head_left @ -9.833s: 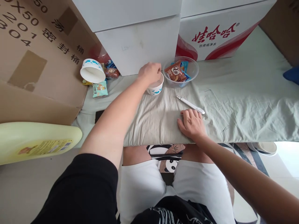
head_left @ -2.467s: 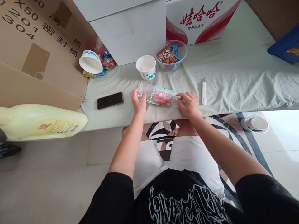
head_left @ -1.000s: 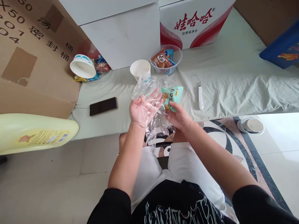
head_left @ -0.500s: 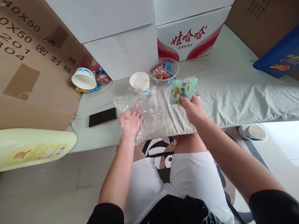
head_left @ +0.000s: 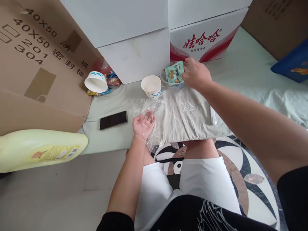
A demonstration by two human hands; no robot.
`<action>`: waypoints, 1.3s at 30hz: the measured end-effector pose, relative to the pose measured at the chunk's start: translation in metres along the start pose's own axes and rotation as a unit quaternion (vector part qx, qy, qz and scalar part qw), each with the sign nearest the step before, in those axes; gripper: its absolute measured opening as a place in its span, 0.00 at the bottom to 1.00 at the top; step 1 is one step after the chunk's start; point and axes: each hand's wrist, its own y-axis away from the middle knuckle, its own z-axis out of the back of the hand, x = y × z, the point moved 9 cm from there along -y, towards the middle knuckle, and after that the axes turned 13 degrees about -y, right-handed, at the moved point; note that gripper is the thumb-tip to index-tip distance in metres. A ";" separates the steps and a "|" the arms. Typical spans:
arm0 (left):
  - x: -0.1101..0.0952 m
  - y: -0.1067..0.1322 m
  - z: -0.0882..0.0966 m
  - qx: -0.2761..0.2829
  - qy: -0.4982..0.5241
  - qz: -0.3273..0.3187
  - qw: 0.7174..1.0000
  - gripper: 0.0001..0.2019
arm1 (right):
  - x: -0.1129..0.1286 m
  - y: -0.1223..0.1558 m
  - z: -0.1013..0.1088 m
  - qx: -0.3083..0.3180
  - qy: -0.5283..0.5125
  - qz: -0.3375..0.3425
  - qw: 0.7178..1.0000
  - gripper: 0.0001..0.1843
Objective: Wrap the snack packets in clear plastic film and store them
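The packet (head_left: pixel 175 72) is over the bowl (head_left: pixel 176 86) now, printed face showing, hiding most of what the bowl holds. Half a second ago it was out in front, above the cloth (head_left: pixel 243 96); the right hand (head_left: pixel 197 73) has carried it across and has its side edge pinched. From here I can't tell whether it already rests on the contents or hangs just above them.

The left hand (head_left: pixel 144 125) has barely shifted. It lies palm up near the cloth's edge, fingers loose and a little curled, with clear film (head_left: pixel 158 103) spread about it; whether the film clings to the skin or merely lies there, I can't make out. Packet and film are now well apart, so to my eye the unwrapping is done and the packet's trip all but over, while the film is the part left to deal with.

The cup (head_left: pixel 151 86) stands upright just beside the bowl, as it did before. Farther out, the phone (head_left: pixel 113 120) lies to the left of the left hand, and the cutter (head_left: pixel 213 115) peeks from behind the right forearm. Beyond, a second cup (head_left: pixel 95 82) tips sideways near the carton (head_left: pixel 40 83), with the jug (head_left: pixel 48 149) at the near left
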 end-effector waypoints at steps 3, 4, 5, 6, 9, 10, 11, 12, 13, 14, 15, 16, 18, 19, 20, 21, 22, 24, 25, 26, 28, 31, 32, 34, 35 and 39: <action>0.002 0.000 0.000 -0.012 -0.002 0.012 1.000 0.14 | -0.006 0.055 -0.003 -0.065 -0.077 0.112 0.989 0.25; 0.002 0.000 0.000 -0.016 -0.001 0.017 1.000 0.14 | -0.008 0.078 -0.006 -0.072 -0.102 0.146 0.981 0.28; 0.003 0.000 0.000 -0.019 -0.002 0.020 1.000 0.13 | -0.008 0.100 -0.011 -0.068 -0.122 0.178 0.974 0.31; 0.004 0.000 0.000 -0.018 -0.009 0.024 1.000 0.13 | -0.006 0.121 -0.016 -0.059 -0.135 0.208 0.967 0.35; 0.008 0.002 -0.005 0.012 -0.060 0.039 0.997 0.08 | 0.006 0.166 -0.023 -0.040 -0.155 0.265 0.951 0.39; 0.010 0.004 -0.008 0.028 -0.082 0.046 0.995 0.07 | 0.010 0.172 -0.024 -0.034 -0.151 0.272 0.950 0.38; 0.012 0.005 -0.011 0.044 -0.102 0.053 0.992 0.06 | 0.014 0.175 -0.023 -0.026 -0.140 0.274 0.951 0.34; 0.014 0.006 -0.013 0.057 -0.121 0.058 0.989 0.06 | 0.016 0.176 -0.023 -0.016 -0.126 0.273 0.954 0.28; 0.016 0.007 -0.015 0.065 -0.136 0.061 0.987 0.06 | 0.018 0.176 -0.024 -0.002 -0.111 0.272 0.956 0.20; 0.017 0.008 -0.015 0.067 -0.149 0.063 0.985 0.08 | 0.018 0.175 -0.024 0.016 -0.099 0.272 0.957 0.12; 0.018 0.009 -0.015 0.068 -0.157 0.064 0.983 0.09 | 0.016 0.176 -0.025 0.033 -0.093 0.271 0.957 0.07; 0.017 0.009 -0.015 0.069 -0.161 0.061 0.983 0.10 | 0.013 0.178 -0.026 0.045 -0.094 0.270 0.957 0.06; 0.013 0.007 -0.016 0.072 -0.166 0.052 0.982 0.11 | 0.000 0.187 -0.025 0.054 -0.110 0.264 0.957 0.07; 0.010 0.006 -0.016 0.074 -0.178 0.050 0.980 0.11 | -0.008 0.192 -0.024 0.050 -0.121 0.257 0.957 0.07; 0.007 0.004 -0.016 0.076 -0.206 0.056 0.974 0.09 | -0.017 0.199 -0.022 0.044 -0.131 0.250 0.958 0.08; 0.005 0.001 -0.015 0.077 -0.253 0.065 0.962 0.07 | -0.026 0.206 -0.021 0.038 -0.138 0.242 0.960 0.08; 0.002 -0.001 -0.011 0.068 -0.317 0.074 0.943 0.04 | -0.034 0.213 -0.021 0.034 -0.142 0.233 0.961 0.07; -0.017 -0.004 0.002 -0.006 -0.463 0.052 0.885 0.08 | -0.048 0.225 -0.022 0.031 -0.141 0.210 0.967 0.06; -0.033 -0.002 0.008 -0.062 -0.526 0.008 0.848 0.11 | -0.052 0.229 -0.023 0.030 -0.138 0.199 0.970 0.06; -0.052 0.004 0.008 -0.114 -0.574 -0.058 0.809 0.12 | -0.055 0.233 -0.024 0.027 -0.135 0.191 0.972 0.07; -0.075 0.027 -0.010 -0.131 -0.635 -0.208 0.732 0.12 | -0.055 0.237 -0.023 0.018 -0.136 0.188 0.973 0.08; -0.037 0.067 -0.057 0.151 -0.713 -0.285 0.623 0.21 | -0.051 0.238 -0.018 -0.003 -0.155 0.192 0.969 0.10; -0.021 0.079 -0.061 0.216 -0.736 -0.270 0.582 0.26 | -0.051 0.238 -0.016 -0.007 -0.166 0.186 0.968 0.10; 0.000 0.093 -0.056 0.267 -0.770 -0.239 0.528 0.28 | -0.055 0.237 -0.011 -0.012 -0.194 0.157 0.968 0.08; 0.004 0.094 -0.051 0.265 -0.782 -0.230 0.515 0.25 | -0.057 0.236 -0.008 -0.015 -0.209 0.137 0.968 0.07; 0.012 0.091 -0.030 0.267 -0.804 -0.200 0.491 0.27 | -0.069 0.235 0.000 -0.012 -0.270 0.046 0.962 0.08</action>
